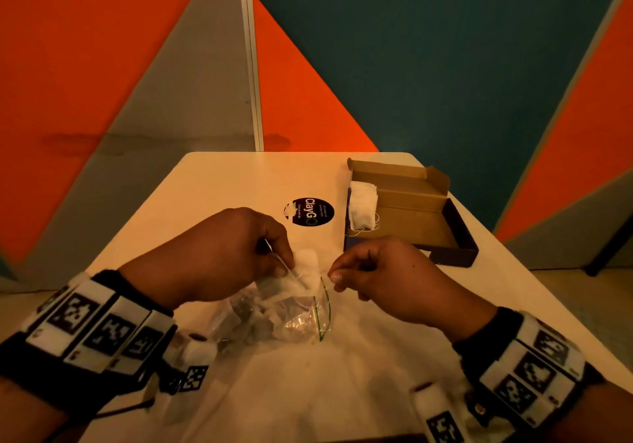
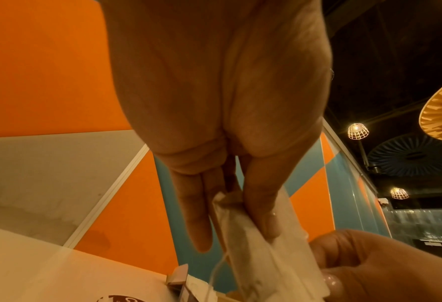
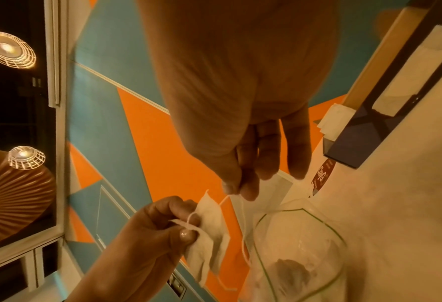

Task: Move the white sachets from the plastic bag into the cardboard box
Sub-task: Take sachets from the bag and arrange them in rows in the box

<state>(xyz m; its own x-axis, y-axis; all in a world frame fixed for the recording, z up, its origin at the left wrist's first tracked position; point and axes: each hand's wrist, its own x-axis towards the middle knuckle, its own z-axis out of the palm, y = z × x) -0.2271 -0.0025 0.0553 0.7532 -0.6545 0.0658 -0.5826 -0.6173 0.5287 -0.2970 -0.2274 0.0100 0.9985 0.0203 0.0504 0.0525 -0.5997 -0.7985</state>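
My left hand (image 1: 286, 266) pinches a few white sachets (image 1: 305, 271) just above the mouth of the clear plastic bag (image 1: 294, 319), which lies on the table. In the left wrist view the sachets (image 2: 261, 255) sit between thumb and fingers of the left hand (image 2: 236, 237). My right hand (image 1: 334, 276) pinches a thin white string (image 3: 225, 201) that runs to those sachets (image 3: 209, 230). The bag (image 3: 297, 245) has a green-lined opening and more sachets inside. The open cardboard box (image 1: 418, 220) stands at the back right with several white sachets (image 1: 362, 208) stacked at its left end.
A round black sticker (image 1: 309, 212) is on the white table (image 1: 222, 196) behind my hands. The table's right edge runs close beside the box. Orange, grey and teal wall panels stand behind the table.
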